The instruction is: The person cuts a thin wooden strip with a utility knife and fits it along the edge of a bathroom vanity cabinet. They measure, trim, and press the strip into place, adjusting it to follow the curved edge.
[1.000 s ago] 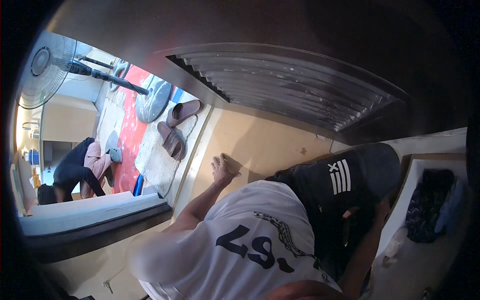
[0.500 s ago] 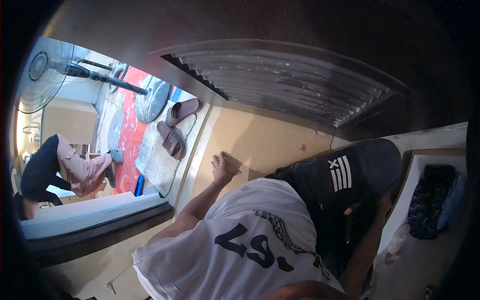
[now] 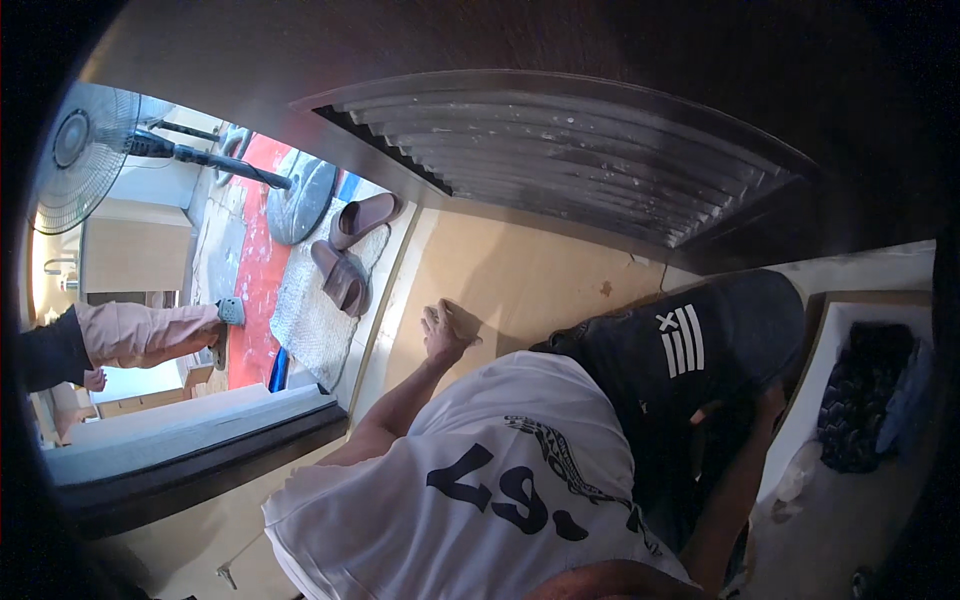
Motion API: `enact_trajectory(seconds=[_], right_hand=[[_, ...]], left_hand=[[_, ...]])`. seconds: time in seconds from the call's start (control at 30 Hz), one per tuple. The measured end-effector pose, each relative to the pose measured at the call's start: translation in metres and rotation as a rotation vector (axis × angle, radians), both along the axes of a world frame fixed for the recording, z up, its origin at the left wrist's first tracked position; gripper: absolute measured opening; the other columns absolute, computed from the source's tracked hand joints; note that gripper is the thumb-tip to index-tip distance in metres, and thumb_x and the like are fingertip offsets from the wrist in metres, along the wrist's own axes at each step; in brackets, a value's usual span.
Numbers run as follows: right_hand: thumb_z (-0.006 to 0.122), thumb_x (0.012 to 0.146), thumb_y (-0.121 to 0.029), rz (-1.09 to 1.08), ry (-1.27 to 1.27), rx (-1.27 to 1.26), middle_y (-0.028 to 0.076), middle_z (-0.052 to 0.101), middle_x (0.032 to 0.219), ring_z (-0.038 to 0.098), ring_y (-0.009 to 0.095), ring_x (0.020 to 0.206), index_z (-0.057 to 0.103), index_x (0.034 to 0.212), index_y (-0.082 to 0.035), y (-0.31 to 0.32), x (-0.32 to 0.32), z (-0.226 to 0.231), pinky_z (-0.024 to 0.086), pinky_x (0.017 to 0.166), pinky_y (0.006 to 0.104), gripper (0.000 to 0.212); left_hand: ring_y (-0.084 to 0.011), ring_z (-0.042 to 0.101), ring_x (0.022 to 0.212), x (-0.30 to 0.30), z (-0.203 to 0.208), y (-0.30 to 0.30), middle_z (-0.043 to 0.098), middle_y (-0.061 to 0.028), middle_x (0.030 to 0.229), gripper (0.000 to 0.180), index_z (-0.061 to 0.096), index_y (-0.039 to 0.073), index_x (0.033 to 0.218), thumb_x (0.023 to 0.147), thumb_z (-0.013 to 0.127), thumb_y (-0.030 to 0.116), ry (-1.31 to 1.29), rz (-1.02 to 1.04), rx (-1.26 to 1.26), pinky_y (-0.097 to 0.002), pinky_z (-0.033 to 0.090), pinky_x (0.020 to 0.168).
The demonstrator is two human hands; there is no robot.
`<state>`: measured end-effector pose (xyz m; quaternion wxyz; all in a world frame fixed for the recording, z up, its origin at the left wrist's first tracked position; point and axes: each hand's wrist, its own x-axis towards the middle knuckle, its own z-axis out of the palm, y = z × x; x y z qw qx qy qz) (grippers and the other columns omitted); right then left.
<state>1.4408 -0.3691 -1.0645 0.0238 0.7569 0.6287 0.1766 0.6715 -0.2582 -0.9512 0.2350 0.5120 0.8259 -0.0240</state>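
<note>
My left hand [image 3: 448, 335] rests on the tan floor [image 3: 520, 280], fingers apart, near the threshold; nothing shows in it. My right hand [image 3: 768, 402] is beside my bent leg in black trousers [image 3: 730, 320], close to the edge of a white-sided box [image 3: 815, 400]. Its fingers are hidden in shadow, and whatever they touch does not show. Inside the box lie dark patterned cloth [image 3: 865, 385] and a blue-grey item at its side. A crumpled whitish plastic bag [image 3: 798, 472] sits nearby.
A dark door with a slatted vent [image 3: 570, 150] spans the top. Past the doorway are brown slippers [image 3: 340, 278] on a white mat [image 3: 310, 305], a standing fan [image 3: 85, 145] and another person in pink trousers [image 3: 150, 335]. A dark-edged door frame [image 3: 210, 455] stands at left.
The other person has shifted from a bent posture to a more upright one, toward the left edge. My hands stay almost where they were; the view has tilted slightly.
</note>
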Motion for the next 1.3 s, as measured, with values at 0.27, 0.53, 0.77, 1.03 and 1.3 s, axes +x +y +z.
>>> enact_trajectory(seconds=[0.27, 0.53, 0.77, 1.03, 1.3], right_hand=[[0.052, 0.088, -0.038, -0.2, 0.025, -0.29, 0.012, 0.066, 0.085, 0.065, 0.029, 0.067, 0.065, 0.105, -0.013, 0.002, -0.009, -0.013, 0.052, 0.055, 0.0429, 0.033], [0.052, 0.086, -0.026, -0.321, 0.135, -0.281, 0.014, 0.065, 0.085, 0.064, 0.03, 0.072, 0.065, 0.096, -0.008, 0.024, -0.05, 0.016, 0.051, 0.062, 0.0426, 0.025], [0.054, 0.082, -0.041, -0.508, 0.452, -0.146, 0.02, 0.065, 0.082, 0.063, 0.035, 0.081, 0.07, 0.084, -0.005, 0.048, -0.104, 0.083, 0.043, 0.081, 0.0525, 0.04], [0.055, 0.082, -0.041, -0.699, 0.587, -0.187, 0.016, 0.065, 0.103, 0.055, 0.03, 0.11, 0.071, 0.09, -0.007, 0.034, -0.146, 0.106, 0.025, 0.108, 0.0493, 0.039], [0.058, 0.078, -0.033, -0.555, 0.637, 0.09, 0.015, 0.064, 0.102, 0.051, 0.028, 0.115, 0.069, 0.09, -0.005, 0.035, -0.145, 0.106, 0.02, 0.111, 0.0479, 0.032]], left_hand=[[-0.0432, 0.03, 0.126, -0.013, 0.003, -0.01, 0.025, -0.0234, 0.137, 0.115, 0.023, 0.013, 0.138, 0.048, 0.091, 0.033, 0.025, 0.011, 0.001, -0.0566, 0.041, 0.092], [-0.0373, 0.04, 0.111, -0.029, -0.023, 0.008, 0.042, -0.0198, 0.118, 0.087, 0.04, 0.007, 0.119, 0.05, 0.088, 0.027, 0.057, -0.305, 0.089, -0.0493, 0.039, 0.088], [-0.0201, 0.064, 0.09, -0.034, -0.014, 0.061, 0.069, -0.0118, 0.09, 0.058, 0.056, -0.001, 0.118, 0.072, 0.078, 0.027, -0.372, -0.432, -0.322, -0.0344, 0.049, 0.081], [-0.0173, 0.067, 0.08, 0.18, 0.131, 0.101, 0.069, -0.0148, 0.09, 0.039, 0.055, -0.003, 0.12, 0.085, 0.065, 0.011, -0.801, -1.003, -0.161, -0.0285, 0.051, 0.072], [-0.0294, 0.066, 0.087, 0.422, 0.164, 0.09, 0.067, -0.0174, 0.096, 0.026, 0.064, -0.001, 0.105, 0.086, 0.065, 0.016, -1.046, -1.476, 0.418, -0.0339, 0.05, 0.079]])
